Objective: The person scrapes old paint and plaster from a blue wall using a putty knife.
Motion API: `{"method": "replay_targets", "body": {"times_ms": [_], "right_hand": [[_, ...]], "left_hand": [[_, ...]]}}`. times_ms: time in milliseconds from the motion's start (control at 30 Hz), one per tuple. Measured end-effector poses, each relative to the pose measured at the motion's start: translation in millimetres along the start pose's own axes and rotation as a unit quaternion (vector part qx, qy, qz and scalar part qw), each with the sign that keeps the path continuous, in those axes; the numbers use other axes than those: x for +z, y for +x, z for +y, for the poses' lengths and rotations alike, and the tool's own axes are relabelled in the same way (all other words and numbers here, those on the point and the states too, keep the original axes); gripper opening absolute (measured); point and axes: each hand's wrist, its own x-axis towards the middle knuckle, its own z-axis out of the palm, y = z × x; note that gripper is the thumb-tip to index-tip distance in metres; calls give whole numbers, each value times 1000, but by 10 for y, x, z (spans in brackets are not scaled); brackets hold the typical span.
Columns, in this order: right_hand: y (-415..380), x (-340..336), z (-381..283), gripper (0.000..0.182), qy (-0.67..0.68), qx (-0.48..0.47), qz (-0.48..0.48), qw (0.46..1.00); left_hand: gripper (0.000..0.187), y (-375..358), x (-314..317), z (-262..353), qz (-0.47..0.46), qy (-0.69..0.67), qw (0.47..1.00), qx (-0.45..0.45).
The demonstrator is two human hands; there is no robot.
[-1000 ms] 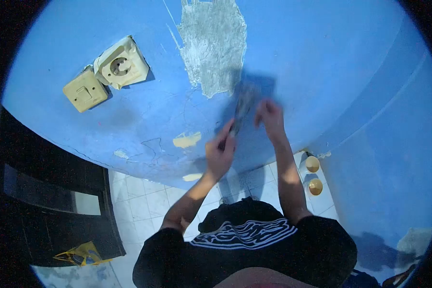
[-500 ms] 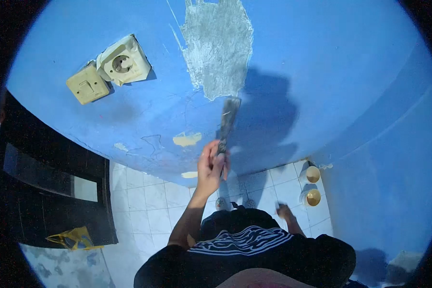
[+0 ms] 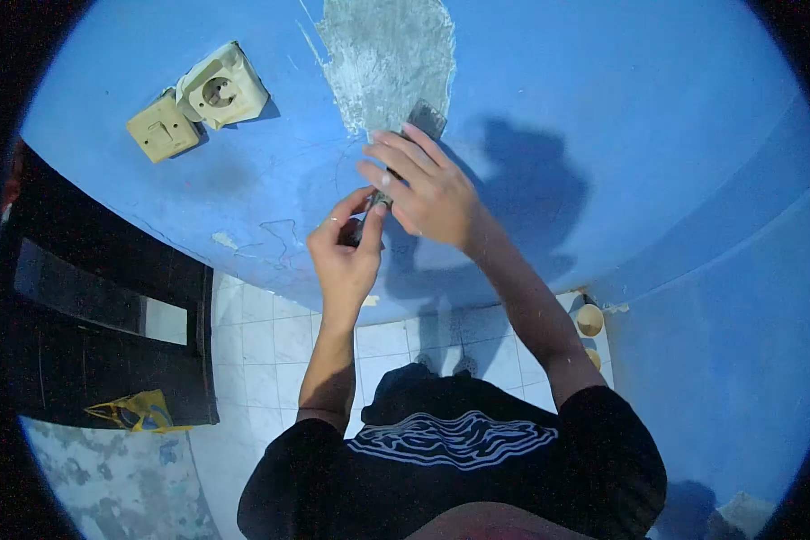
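My left hand (image 3: 344, 261) is closed around the handle of a scraper (image 3: 427, 119), fingers and thumb pinching it. The scraper's flat, greyish blade points up and to the right, overlapping the lower edge of a bare grey patch (image 3: 387, 63) on the blue wall (image 3: 621, 135). Across the middle of the tool lies my right hand (image 3: 441, 198), its fingers stretched out and spread over the blade and the upper handle. These fingers hide much of the scraper's middle part.
At upper left a socket (image 3: 220, 88) and a light switch (image 3: 164, 130) stick out from the wall. Two cups (image 3: 589, 320) stand on the tiled floor (image 3: 252, 360) by the right corner. A dark piece of furniture (image 3: 72, 360) with a yellow bag (image 3: 139, 410) is at left.
My right hand has come up from low beside my body to the scraper. My left hand has moved up and left, and the scraper is tilted further right.
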Motion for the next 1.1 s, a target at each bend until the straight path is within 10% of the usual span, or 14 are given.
{"method": "replay_targets", "body": {"times_ms": [500,700,1100], "right_hand": [[-145,217,172,32,-33,125,99,987],[-156,56,205,33,-174,47,142,973],[3,41,496,23,-217,-26,206,954]], "left_hand": [[32,-47,130,-61,-70,-13,997,4],[34,312,-275,185,-221,-152,952,-148],[36,537,-465,480,-223,61,970,71]]}}
